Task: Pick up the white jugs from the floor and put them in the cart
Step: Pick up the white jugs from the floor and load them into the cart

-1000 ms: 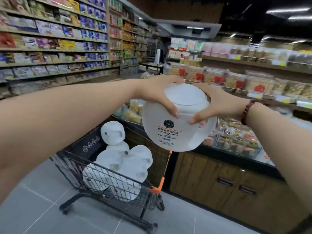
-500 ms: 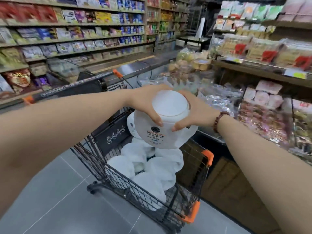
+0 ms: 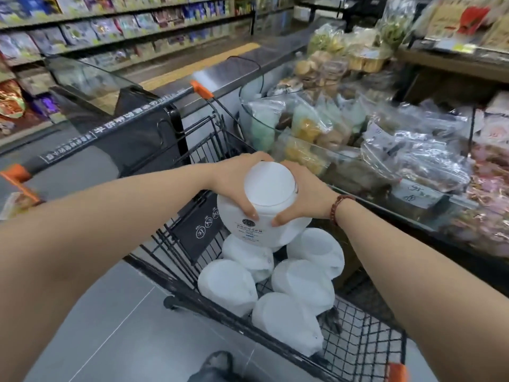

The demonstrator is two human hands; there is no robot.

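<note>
Your left hand [image 3: 234, 186] and right hand [image 3: 305, 197] clamp white jug [image 3: 261, 213] above jugs piled in cart [image 3: 176, 271]. Risk: uneven pile, released jug may roll toward near mesh.

smooth matt plastic jug [image 3: 264, 216], black metal wire cart [image 3: 358, 351], glossy floor tiles [image 3: 132, 334]

head view; worn on the head; faces forward and steeply down; close above cart [image 3: 176, 274]; single view

Jug label [image 3: 249, 230] print too blurred
</note>
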